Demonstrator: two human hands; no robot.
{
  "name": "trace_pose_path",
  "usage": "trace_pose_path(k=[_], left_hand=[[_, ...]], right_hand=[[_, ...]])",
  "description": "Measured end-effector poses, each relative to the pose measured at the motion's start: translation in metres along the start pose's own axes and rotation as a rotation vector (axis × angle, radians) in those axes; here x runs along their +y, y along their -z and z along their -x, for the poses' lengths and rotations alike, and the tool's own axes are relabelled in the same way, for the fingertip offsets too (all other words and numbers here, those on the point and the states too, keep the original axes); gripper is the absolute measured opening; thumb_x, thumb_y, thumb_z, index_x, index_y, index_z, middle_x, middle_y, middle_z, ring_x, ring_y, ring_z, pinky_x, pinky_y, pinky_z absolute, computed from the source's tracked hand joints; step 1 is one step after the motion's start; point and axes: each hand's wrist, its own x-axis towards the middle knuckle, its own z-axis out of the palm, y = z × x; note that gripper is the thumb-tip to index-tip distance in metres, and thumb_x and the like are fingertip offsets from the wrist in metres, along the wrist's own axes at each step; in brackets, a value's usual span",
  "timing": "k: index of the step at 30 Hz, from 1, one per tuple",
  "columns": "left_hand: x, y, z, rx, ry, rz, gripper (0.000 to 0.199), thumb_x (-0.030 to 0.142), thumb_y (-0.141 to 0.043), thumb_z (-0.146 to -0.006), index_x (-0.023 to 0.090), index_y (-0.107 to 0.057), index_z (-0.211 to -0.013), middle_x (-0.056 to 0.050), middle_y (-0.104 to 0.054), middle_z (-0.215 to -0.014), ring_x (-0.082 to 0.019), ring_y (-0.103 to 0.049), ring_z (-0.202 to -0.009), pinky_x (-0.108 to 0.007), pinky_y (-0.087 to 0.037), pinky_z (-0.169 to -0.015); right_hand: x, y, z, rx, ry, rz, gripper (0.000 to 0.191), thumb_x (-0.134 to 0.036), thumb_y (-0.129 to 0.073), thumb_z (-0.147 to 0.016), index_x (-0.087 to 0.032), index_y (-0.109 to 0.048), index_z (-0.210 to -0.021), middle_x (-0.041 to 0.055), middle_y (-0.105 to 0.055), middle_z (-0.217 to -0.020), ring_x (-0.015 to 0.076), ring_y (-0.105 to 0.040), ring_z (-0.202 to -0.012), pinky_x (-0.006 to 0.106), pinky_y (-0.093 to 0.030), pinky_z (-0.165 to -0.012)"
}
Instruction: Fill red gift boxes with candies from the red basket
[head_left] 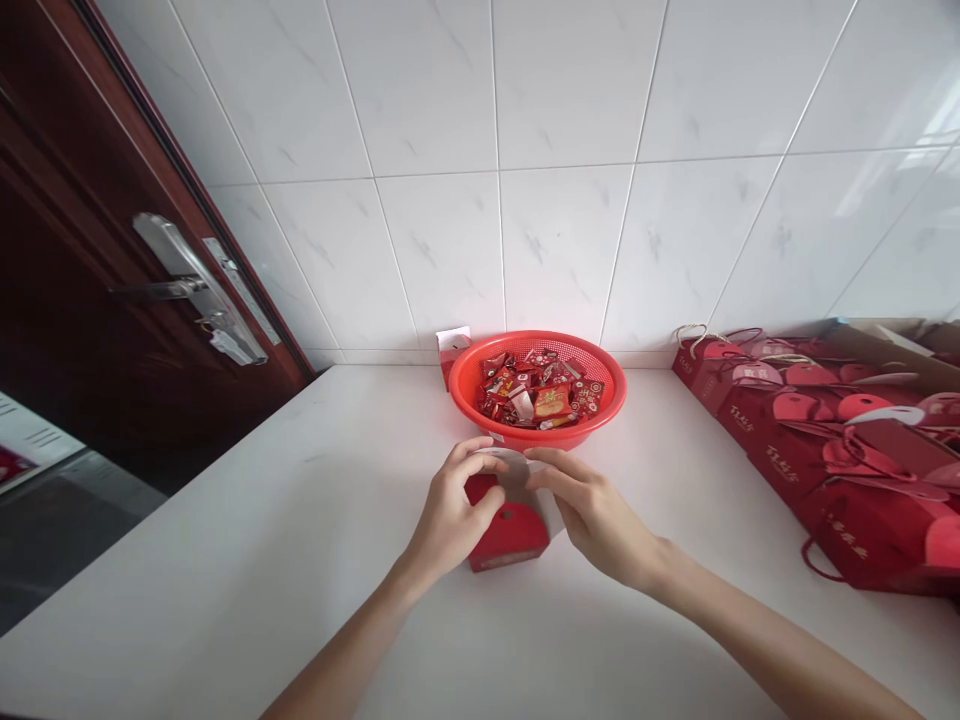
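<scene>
A small red paper gift box (pixel 510 535) stands on the white table in front of me, its top flaps up and their pale inner side showing. My left hand (pixel 457 500) grips the box's left and back flaps between thumb and fingers. On the other side, my right hand (pixel 596 505) has its fingers closed on the right and back flaps. Just behind the box is a red plastic basket (pixel 615 400) holding many red-wrapped sweets (pixel 536 390). The inside of the box is mostly hidden by the flaps and fingers.
Rows of red gift boxes (pixel 795 480) with cord handles stand on the right, near an open cardboard carton (pixel 870 350). A red and white packet (pixel 452 350) leans behind the basket. White tiled wall lies behind; a dark red door (pixel 97 200) is at the left.
</scene>
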Motion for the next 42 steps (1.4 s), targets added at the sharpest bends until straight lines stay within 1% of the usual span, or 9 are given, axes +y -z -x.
trace_pose_path(k=[3,9,14,16,19,27,31,35,42], left_hand=[[-0.002,0.003,-0.002,-0.052,0.041,0.011,0.032,0.018,-0.051,-0.08,0.024,-0.076,-0.098,-0.007,-0.06,-0.136,-0.026,-0.061,-0.123,-0.04,-0.052,-0.102],[-0.003,-0.005,0.003,-0.052,-0.093,-0.22,0.031,0.024,-0.049,-0.091,0.023,-0.076,-0.107,-0.01,-0.051,-0.146,-0.03,-0.054,-0.131,-0.048,-0.047,-0.111],[-0.001,-0.009,0.007,-0.101,-0.14,-0.321,0.032,0.027,-0.043,-0.097,0.025,-0.071,-0.112,-0.011,-0.053,-0.137,-0.028,-0.058,-0.123,-0.049,-0.05,-0.106],[0.0,-0.008,0.007,-0.096,-0.123,-0.293,0.028,0.033,-0.043,-0.099,0.023,-0.069,-0.102,-0.011,-0.056,-0.13,-0.028,-0.058,-0.122,-0.047,-0.05,-0.103],[0.002,-0.007,0.005,-0.072,-0.11,-0.185,0.023,0.037,-0.044,-0.098,0.022,-0.06,-0.092,-0.01,-0.06,-0.116,-0.026,-0.059,-0.119,-0.043,-0.051,-0.1],[0.004,0.007,-0.004,0.007,0.064,0.084,0.01,0.028,-0.049,-0.078,0.022,-0.05,-0.07,-0.008,-0.067,-0.119,-0.03,-0.057,-0.124,-0.037,-0.053,-0.084],[0.0,0.016,-0.009,-0.04,0.111,0.149,0.033,0.027,-0.043,-0.075,0.023,-0.071,-0.09,-0.006,-0.064,-0.136,-0.03,-0.054,-0.131,-0.04,-0.051,-0.097],[-0.007,0.016,-0.014,-0.059,0.11,0.202,0.055,0.025,-0.043,-0.072,0.019,-0.071,-0.118,-0.006,-0.066,-0.136,-0.029,-0.053,-0.133,-0.041,-0.043,-0.111],[-0.012,0.01,-0.018,-0.081,0.121,0.28,0.048,0.023,-0.046,-0.069,0.02,-0.076,-0.107,-0.006,-0.071,-0.126,-0.03,-0.057,-0.127,-0.042,-0.049,-0.103]], right_hand=[[0.002,0.003,-0.001,0.015,0.024,0.036,0.035,0.002,-0.034,-0.092,-0.02,-0.06,-0.101,0.0117,-0.067,-0.122,0.0209,-0.068,-0.102,0.034,-0.059,-0.079],[-0.003,0.002,-0.003,-0.018,0.069,0.139,0.028,-0.003,-0.041,-0.094,-0.019,-0.064,-0.099,0.0117,-0.068,-0.108,0.023,-0.063,-0.096,0.037,-0.058,-0.078],[-0.012,-0.002,-0.001,-0.13,0.022,0.201,0.013,-0.015,-0.052,-0.094,-0.016,-0.066,-0.093,0.0144,-0.064,-0.109,0.0263,-0.059,-0.096,0.044,-0.057,-0.083],[-0.013,-0.002,0.0,-0.151,0.006,0.196,0.006,-0.022,-0.064,-0.09,-0.016,-0.065,-0.094,0.015,-0.062,-0.116,0.0281,-0.059,-0.102,0.047,-0.057,-0.086],[-0.013,-0.001,0.0,-0.175,-0.011,0.149,0.024,-0.02,-0.076,-0.082,-0.018,-0.061,-0.099,0.0144,-0.061,-0.122,0.0297,-0.059,-0.108,0.047,-0.058,-0.087],[-0.011,0.0,0.0,-0.158,0.009,0.077,0.022,-0.004,-0.061,-0.086,-0.021,-0.048,-0.089,0.0163,-0.055,-0.139,0.0327,-0.049,-0.135,0.049,-0.055,-0.097],[-0.004,-0.002,0.001,-0.122,0.022,0.131,0.02,-0.003,-0.059,-0.086,-0.021,-0.049,-0.088,0.0192,-0.052,-0.142,0.0338,-0.05,-0.135,0.051,-0.054,-0.099],[0.001,-0.001,0.0,-0.124,0.008,0.149,0.022,-0.004,-0.062,-0.084,-0.021,-0.053,-0.094,0.0177,-0.053,-0.142,0.0323,-0.051,-0.133,0.051,-0.055,-0.098],[-0.001,0.017,-0.008,-0.128,0.02,0.083,0.017,-0.027,-0.075,-0.085,-0.02,-0.062,-0.094,0.0154,-0.06,-0.136,0.0346,-0.049,-0.135,0.052,-0.051,-0.103]])
